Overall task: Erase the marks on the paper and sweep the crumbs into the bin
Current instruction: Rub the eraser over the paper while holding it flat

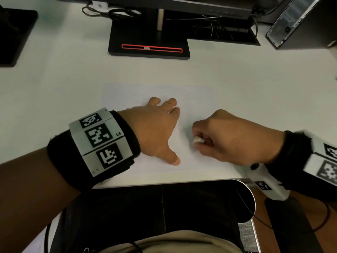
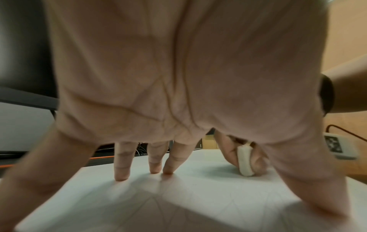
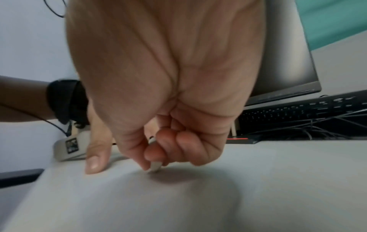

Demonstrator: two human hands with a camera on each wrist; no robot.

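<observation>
A white sheet of paper (image 1: 197, 99) lies flat on the desk in front of me, with faint pencil lines (image 1: 184, 103) near its upper middle. My left hand (image 1: 160, 128) presses on the paper with fingers spread and straight (image 2: 122, 163). To its right, my right hand (image 1: 218, 137) pinches a small white eraser (image 1: 197, 140) between thumb and curled fingers. The eraser's lower end (image 2: 246, 161) touches the paper (image 2: 198, 196). In the right wrist view the eraser tip (image 3: 154, 167) meets the sheet beneath my curled fingers. A tiny dark crumb (image 1: 193, 150) lies by the eraser.
A black monitor stand (image 1: 148, 46) with a red stripe sits behind the paper. A keyboard (image 3: 301, 113) and tangled cables (image 1: 218, 28) lie at the back right, a computer case (image 1: 300, 24) at the far right. The desk's front edge (image 1: 164, 183) runs just below my hands.
</observation>
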